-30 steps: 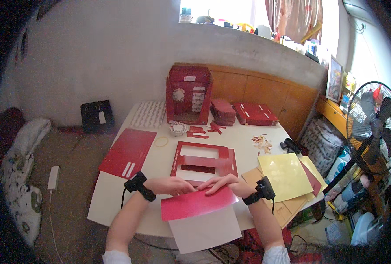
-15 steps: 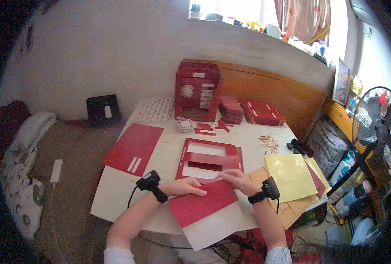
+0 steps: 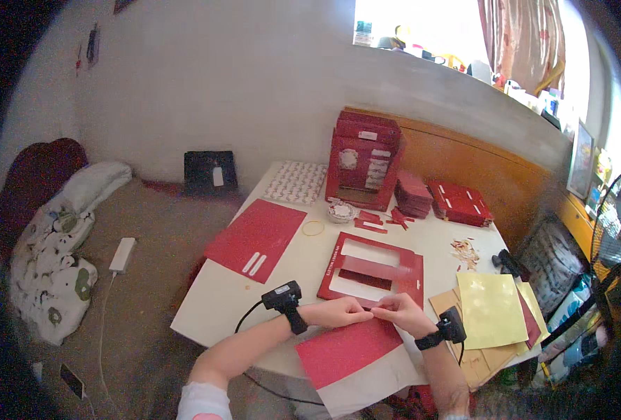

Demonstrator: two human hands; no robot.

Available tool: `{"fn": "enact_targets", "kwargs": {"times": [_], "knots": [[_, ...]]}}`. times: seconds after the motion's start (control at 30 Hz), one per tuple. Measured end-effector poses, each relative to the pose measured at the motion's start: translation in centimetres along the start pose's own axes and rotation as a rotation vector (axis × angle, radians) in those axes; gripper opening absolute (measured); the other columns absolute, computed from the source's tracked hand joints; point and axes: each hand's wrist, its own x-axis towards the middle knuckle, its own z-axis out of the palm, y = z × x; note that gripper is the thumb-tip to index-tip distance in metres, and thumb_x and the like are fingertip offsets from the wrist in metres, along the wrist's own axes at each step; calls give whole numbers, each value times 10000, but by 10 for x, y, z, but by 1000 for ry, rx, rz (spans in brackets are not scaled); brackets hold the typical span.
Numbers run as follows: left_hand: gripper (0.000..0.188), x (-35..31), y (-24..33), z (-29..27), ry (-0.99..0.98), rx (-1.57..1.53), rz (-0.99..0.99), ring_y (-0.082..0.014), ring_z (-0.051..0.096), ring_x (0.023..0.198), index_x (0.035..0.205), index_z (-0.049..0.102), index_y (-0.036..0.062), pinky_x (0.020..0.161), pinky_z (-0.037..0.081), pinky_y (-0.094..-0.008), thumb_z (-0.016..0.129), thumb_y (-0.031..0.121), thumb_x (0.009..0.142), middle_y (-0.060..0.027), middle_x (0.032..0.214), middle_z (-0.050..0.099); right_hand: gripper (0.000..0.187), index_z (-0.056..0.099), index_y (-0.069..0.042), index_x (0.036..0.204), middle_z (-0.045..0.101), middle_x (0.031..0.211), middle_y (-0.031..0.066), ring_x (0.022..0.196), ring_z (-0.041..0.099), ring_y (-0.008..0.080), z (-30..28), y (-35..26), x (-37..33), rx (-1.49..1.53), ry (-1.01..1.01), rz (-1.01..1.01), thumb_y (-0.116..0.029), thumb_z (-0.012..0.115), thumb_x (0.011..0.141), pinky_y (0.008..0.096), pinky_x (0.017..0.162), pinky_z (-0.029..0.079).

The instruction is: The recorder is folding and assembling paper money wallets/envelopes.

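My left hand [image 3: 340, 313] and my right hand [image 3: 403, 315] meet fingertip to fingertip at the table's near side. Both are closed in a pinch, but what sits between the fingers is too small to tell. Just below them lies a red sheet [image 3: 351, 352] with a pale lower part [image 3: 370, 388], which hangs past the table's front edge. Beyond my fingers, a flat red card with cut-out windows [image 3: 411, 281] rests on the white table. Each wrist wears a black strapped device.
A larger red sheet [image 3: 258, 238] lies left, beside a rubber band [image 3: 314, 227]. Behind stand a red box [image 3: 363, 168], stacked red cards [image 3: 414, 194], red folders [image 3: 459, 203] and a small bowl [image 3: 341, 212]. Yellow sheets [image 3: 491, 311] and brown card lie right, near a fan [image 3: 611, 231].
My left hand has left the face of the red sheet and come together with my right hand at its top edge. The whole view has shifted, with everything now further right.
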Motion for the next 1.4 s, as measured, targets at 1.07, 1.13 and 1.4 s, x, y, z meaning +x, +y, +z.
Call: {"fn": "enact_targets", "kwargs": {"times": [1.07, 1.13, 1.4], "knots": [[444, 5, -16, 6, -99, -374, -67, -120, 574, 658, 905, 580, -15, 592, 504, -292, 395, 389, 903, -48, 791, 603, 184, 628, 6, 795, 608, 720, 28, 667, 550, 93, -65, 18, -15, -35, 387, 128, -175, 646, 767, 220, 622, 434], [455, 6, -19, 2, -67, -369, -61, -137, 584, 644, 917, 576, -15, 577, 506, -295, 380, 396, 906, -60, 786, 607, 218, 626, 12, 800, 603, 719, 23, 661, 541, 88, -64, 16, -15, 80, 412, 145, -206, 634, 778, 220, 613, 425], [517, 3, -15, -14, -56, -401, -173, -179, 615, 681, 968, 574, -14, 569, 509, -291, 311, 428, 914, -116, 824, 626, 218, 626, 25, 818, 607, 736, 26, 650, 536, 89, -65, 8, -20, 128, 461, 131, -191, 616, 791, 217, 598, 419]]}}
